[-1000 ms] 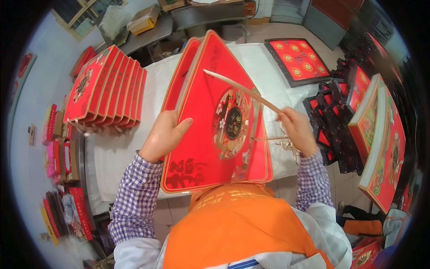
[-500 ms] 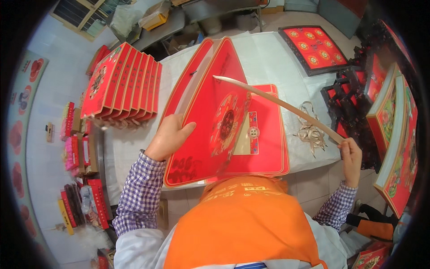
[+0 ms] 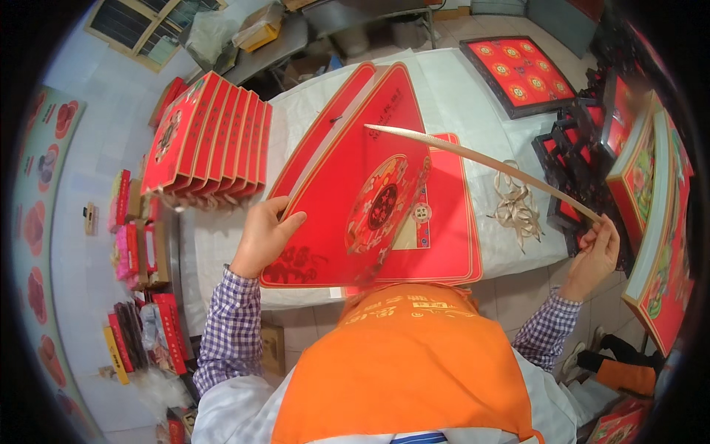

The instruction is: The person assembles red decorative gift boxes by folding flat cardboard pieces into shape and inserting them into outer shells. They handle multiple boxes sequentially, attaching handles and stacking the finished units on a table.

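A red cardboard box piece (image 3: 325, 214) with gold edging and a round printed pattern stands tilted over the table. My left hand (image 3: 262, 237) grips its near left edge, thumb on the front face. A flat gold ribbon (image 3: 503, 169) comes out of the panel's upper part and stretches taut to the right. My right hand (image 3: 594, 251) pinches the ribbon's far end. Under the tilted piece lies another red panel (image 3: 457, 248) with a pale label, partly hidden. A loose bunch of similar gold ribbons (image 3: 514, 211) lies to its right.
Several finished-looking red boxes (image 3: 214, 140) stand in a row at left. A dark-rimmed red tray (image 3: 518, 78) lies at the far right of the white-covered table (image 3: 455, 89). Stacked black-and-red trays (image 3: 566, 155) and tall red boxes (image 3: 658, 229) crowd the right side.
My right hand has moved right with the ribbon end. The box piece's top has shifted right, and my left hand has slid slightly left with its lower edge.
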Demonstrator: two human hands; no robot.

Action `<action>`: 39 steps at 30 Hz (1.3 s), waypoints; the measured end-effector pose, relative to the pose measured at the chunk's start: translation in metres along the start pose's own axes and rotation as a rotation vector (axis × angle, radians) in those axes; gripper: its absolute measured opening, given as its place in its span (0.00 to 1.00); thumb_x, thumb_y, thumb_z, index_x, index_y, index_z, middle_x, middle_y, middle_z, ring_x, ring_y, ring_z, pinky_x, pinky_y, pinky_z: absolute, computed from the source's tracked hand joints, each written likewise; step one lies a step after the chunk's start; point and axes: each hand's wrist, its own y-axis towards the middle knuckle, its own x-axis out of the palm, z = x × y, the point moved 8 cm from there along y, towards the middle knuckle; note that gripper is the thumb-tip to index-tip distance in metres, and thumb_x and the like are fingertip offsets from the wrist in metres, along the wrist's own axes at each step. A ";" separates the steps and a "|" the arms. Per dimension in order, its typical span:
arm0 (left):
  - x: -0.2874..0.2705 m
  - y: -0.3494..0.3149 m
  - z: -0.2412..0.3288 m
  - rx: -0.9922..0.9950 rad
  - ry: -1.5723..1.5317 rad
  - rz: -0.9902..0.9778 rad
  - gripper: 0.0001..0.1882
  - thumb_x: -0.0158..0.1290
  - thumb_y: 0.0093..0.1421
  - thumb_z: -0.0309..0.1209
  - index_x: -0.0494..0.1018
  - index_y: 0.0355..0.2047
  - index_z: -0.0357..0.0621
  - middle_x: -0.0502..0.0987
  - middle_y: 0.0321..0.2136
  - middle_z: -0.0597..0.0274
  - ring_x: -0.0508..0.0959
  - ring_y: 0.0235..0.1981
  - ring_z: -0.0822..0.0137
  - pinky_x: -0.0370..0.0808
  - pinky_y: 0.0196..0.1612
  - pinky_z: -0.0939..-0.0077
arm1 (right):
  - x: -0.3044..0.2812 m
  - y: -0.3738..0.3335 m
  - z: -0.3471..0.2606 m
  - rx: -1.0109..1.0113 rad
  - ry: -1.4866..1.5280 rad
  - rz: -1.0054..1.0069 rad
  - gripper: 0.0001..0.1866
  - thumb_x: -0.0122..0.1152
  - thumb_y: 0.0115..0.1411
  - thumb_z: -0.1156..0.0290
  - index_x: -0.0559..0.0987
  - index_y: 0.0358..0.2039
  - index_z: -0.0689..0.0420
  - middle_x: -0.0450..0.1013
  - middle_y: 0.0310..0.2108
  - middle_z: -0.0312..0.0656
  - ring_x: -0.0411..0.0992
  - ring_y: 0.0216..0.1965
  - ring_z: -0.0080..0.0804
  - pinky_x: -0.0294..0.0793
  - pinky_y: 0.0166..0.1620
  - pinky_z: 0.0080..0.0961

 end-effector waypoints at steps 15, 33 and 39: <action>0.008 -0.002 -0.027 -0.158 -0.308 -0.103 0.07 0.54 0.63 0.27 0.76 0.33 0.34 0.70 0.25 0.75 0.65 0.28 0.85 0.62 0.31 0.86 | 0.042 0.000 -0.039 0.223 1.232 -0.127 0.09 0.62 0.62 0.65 0.74 0.32 0.57 0.71 0.35 0.35 0.67 0.35 0.28 0.68 0.50 0.28; 0.026 -0.026 -0.007 -0.137 -0.560 -0.055 0.10 0.50 0.64 0.30 0.75 0.34 0.32 0.70 0.25 0.74 0.67 0.28 0.82 0.65 0.33 0.84 | 0.153 -0.054 -0.115 0.042 0.563 -0.705 0.11 0.53 0.66 0.67 0.72 0.42 0.62 0.60 0.23 0.32 0.55 0.20 0.15 0.53 0.22 0.14; 0.034 -0.028 0.009 -0.043 -0.386 -0.124 0.11 0.51 0.64 0.31 0.75 0.34 0.32 0.66 0.23 0.74 0.64 0.27 0.83 0.63 0.29 0.84 | 0.226 -0.167 -0.080 0.382 0.444 -1.099 0.10 0.51 0.69 0.68 0.70 0.46 0.60 0.78 0.33 0.41 0.66 0.24 0.13 0.67 0.29 0.11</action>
